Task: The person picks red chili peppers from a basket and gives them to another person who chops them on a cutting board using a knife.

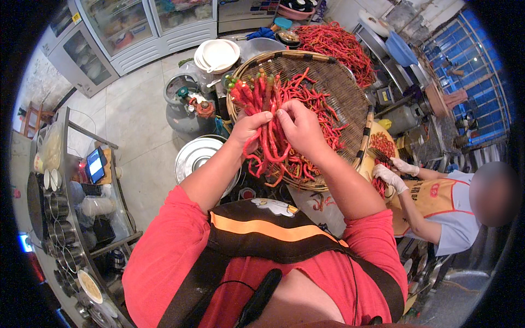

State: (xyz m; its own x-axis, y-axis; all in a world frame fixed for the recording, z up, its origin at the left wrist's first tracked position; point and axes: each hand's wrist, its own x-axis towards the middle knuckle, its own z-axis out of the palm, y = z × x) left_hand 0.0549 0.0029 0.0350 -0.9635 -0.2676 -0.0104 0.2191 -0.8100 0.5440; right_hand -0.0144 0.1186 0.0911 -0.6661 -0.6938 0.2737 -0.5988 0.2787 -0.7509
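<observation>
My left hand (251,128) is closed around a thick bunch of long red chili peppers (262,92). Their stem ends, some of them green, fan out above my thumb, and the curled tips hang below. Close beside it, my right hand (302,128) pinches at the bunch's right side between thumb and bent fingers; what lies under the fingertips is partly hidden. Both hands are over a large round woven bamboo basket (352,98). Loose red chilies (324,110) are spread across its middle and near side.
A gas cylinder (186,119) and a lidded metal pot (197,158) stand left of the basket. White bowls (219,53) are stacked behind. Beyond the basket lies a big chili heap (336,49). At right, a co-worker's gloved hands (389,178) work a cleaver (379,155) over chopped chilies (382,142).
</observation>
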